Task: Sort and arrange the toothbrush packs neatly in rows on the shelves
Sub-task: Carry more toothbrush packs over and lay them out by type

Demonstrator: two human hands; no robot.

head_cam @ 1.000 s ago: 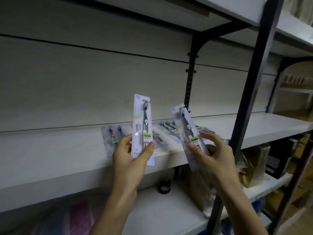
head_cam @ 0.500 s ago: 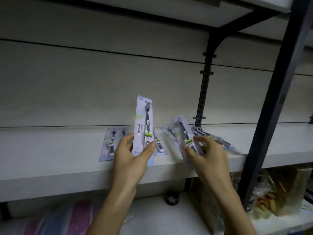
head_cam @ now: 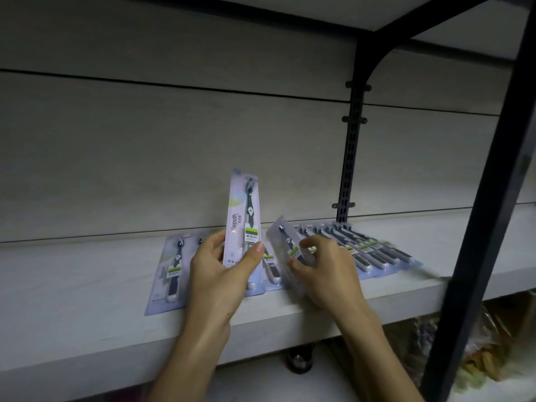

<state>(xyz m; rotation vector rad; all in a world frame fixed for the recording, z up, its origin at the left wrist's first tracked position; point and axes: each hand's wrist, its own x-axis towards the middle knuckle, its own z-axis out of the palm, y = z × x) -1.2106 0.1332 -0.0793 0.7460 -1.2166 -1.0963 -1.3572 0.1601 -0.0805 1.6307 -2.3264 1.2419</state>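
My left hand [head_cam: 220, 274] holds a single toothbrush pack [head_cam: 242, 216] upright above the white shelf [head_cam: 87, 285], thumb on its front. My right hand [head_cam: 324, 271] grips a second pack [head_cam: 285, 248], tilted low over the shelf and almost touching it. A double toothbrush pack [head_cam: 171, 271] lies flat to the left of my left hand. A fanned, overlapping row of packs [head_cam: 362, 250] lies on the shelf to the right of my right hand. Another pack [head_cam: 271, 268] lies flat between my hands, partly hidden.
A black metal upright [head_cam: 487, 198] stands in front at the right, and a slotted black bracket [head_cam: 349, 158] runs up the back panel. Another shelf board hangs above. Below the shelf are a small dark jar [head_cam: 300, 358] and bagged goods [head_cam: 478, 358].
My right hand has lowered its pack from mid-air down toward the shelf beside the fanned row. My left hand kept its pack upright. The view moved closer and to the left.
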